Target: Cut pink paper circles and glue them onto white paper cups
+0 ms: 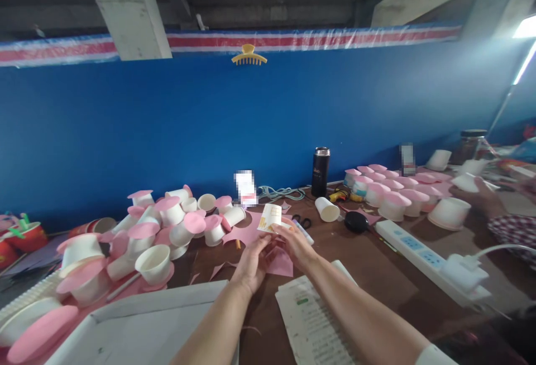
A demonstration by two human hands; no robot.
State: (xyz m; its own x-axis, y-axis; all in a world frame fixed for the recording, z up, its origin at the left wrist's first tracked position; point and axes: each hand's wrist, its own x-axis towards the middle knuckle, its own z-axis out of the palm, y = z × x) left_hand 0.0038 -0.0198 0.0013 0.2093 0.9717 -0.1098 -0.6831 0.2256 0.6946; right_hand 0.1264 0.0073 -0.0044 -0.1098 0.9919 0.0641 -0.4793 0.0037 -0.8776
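The big blue wall [188,119] runs along the back, so there is no room to go past it. The brown desk [372,264] sits in front. An open white box [159,320] is near the left arm, with a raised edge that an arm could bump. A pile of paper cups [153,263] with pink tops crowds the left side. A printed sheet [305,309] lies under the right arm. The long white power strip [414,253] slants across the right side. The best open room looks like the brown patch between that strip and the right arm.

The left hand [253,262] and right hand [295,242] are close together over the middle. The right one pinches a printed paper piece [270,217]. The left fingers curl just below it; I cannot tell if they grip. The piece should be light, a bit stiff, and easy to crease, so a soft pinch by its edges seems best. Small scissors [307,221] lie just beyond the right hand.
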